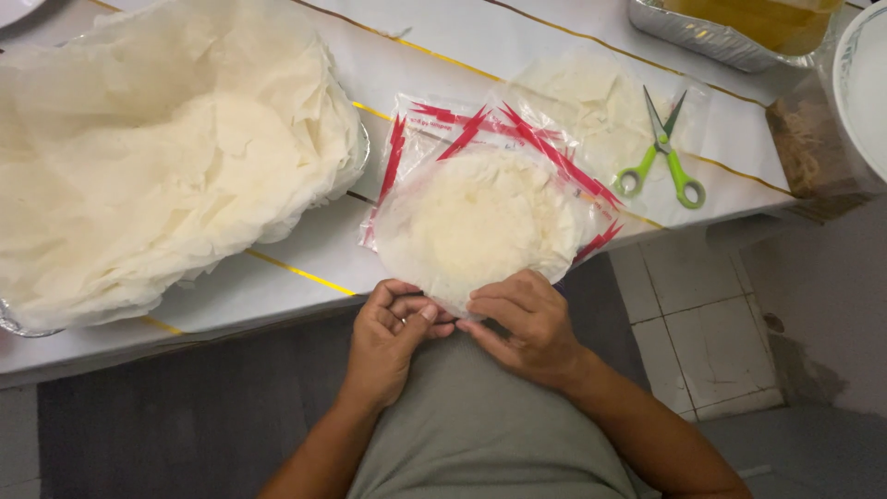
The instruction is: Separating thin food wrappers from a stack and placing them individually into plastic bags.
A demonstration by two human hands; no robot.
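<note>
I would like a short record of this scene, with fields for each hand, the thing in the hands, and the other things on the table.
left hand: fingers pinch the near edge of the plastic packet
right hand: fingers pinch the same edge, beside the left hand
plastic packet: clear with red stripes, holds a stack of round white wrappers, lies at the table edge
heap of thin white sheets: left, in a foil tray
scissors: green handles, right of the packet, lying on a second packet
table: white with yellow lines

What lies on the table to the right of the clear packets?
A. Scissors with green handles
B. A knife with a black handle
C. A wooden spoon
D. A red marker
A: scissors with green handles lie open on the table, just right of the packets.
</note>
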